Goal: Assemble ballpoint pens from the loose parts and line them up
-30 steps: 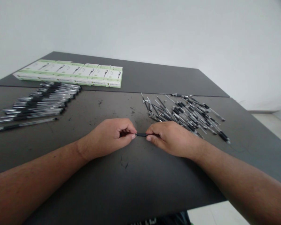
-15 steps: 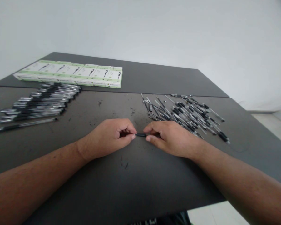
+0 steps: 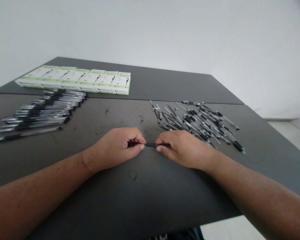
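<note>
Between my two hands a pen (image 3: pixel 150 144) lies level, its black grip showing in the gap and its ends covered by my fingers. My left hand (image 3: pixel 122 143) is closed, thumb and forefinger pinching the pen's left part. From the other side my right hand (image 3: pixel 180 146) pinches its right part between thumb and fingertips. Just beyond my right hand spreads a loose pile of pen parts (image 3: pixel 205 123), with clear barrels, black grips and thin refills. Over to the left lies a slanting row of pens (image 3: pixel 45 108) with black grips.
Several white and green boxes (image 3: pixel 90 80) with pen pictures stand side by side at the back left. A seam crosses the dark table (image 3: pixel 130 200) behind the pens. Small dark marks (image 3: pixel 133 174) dot its surface. The wall (image 3: pixel 150 33) rises behind.
The fingertips of my right hand have closed together on the pen's right part. My left hand keeps its pinch in the same place.
</note>
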A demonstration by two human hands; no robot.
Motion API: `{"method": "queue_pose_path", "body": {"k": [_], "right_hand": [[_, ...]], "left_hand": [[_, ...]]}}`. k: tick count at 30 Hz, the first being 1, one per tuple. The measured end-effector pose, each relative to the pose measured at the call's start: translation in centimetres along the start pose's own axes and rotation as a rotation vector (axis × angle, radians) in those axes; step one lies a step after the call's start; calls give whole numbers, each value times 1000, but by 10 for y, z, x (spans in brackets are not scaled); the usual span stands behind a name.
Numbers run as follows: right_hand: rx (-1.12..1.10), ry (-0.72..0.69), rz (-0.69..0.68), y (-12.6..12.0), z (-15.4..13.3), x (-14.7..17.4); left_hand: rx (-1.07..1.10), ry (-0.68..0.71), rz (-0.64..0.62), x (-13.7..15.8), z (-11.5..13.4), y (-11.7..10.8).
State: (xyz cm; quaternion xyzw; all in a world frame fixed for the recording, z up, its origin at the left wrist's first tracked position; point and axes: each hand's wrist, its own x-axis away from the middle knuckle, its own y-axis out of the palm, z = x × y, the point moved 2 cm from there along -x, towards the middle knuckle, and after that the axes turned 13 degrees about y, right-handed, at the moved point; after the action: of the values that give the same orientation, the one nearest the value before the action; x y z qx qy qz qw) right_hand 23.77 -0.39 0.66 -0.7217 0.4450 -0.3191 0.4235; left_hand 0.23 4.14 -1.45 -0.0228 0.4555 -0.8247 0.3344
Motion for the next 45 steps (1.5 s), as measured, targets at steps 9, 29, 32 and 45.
{"method": "queue_pose_path", "body": {"k": [9,29,32,45], "right_hand": [[-30,46,15,-1,1,0],[-26,40,-4,-1,-1,0],[11,2,-34,-1,-2,0],[-14,-5,-25,-1,-2,0]], "left_hand": [[-6,3,2,0,1,0],[-11,-4,-15,1,1,0],[-12,-7,-15,1,1,0],[0,-8,-20,1,1,0]]}}
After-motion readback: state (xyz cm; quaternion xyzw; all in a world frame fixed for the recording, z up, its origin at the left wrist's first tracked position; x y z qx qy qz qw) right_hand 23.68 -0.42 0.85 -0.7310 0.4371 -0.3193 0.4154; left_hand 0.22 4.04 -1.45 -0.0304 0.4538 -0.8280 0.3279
